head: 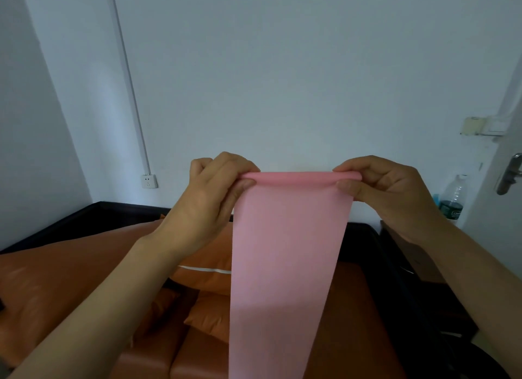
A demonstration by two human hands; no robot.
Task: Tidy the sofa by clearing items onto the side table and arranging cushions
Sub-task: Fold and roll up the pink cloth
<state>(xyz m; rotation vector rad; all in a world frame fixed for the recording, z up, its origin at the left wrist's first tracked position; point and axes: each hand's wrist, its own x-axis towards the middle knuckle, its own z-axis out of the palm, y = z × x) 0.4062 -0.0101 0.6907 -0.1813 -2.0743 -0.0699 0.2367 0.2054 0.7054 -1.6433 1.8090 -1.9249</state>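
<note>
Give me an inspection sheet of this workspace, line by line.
Surface: orange sofa, dark frame.
Job's things: pink cloth held up by its top edge, hanging over the sofa; orange cushions piled on the seat.
Clutter: plastic water bottle on the side table.
Grippers: left hand and right hand, fingers pinching the cloth's top corners.
Cables: wall conduit running down to a socket.
Surroundings: white walls, door handle.
</note>
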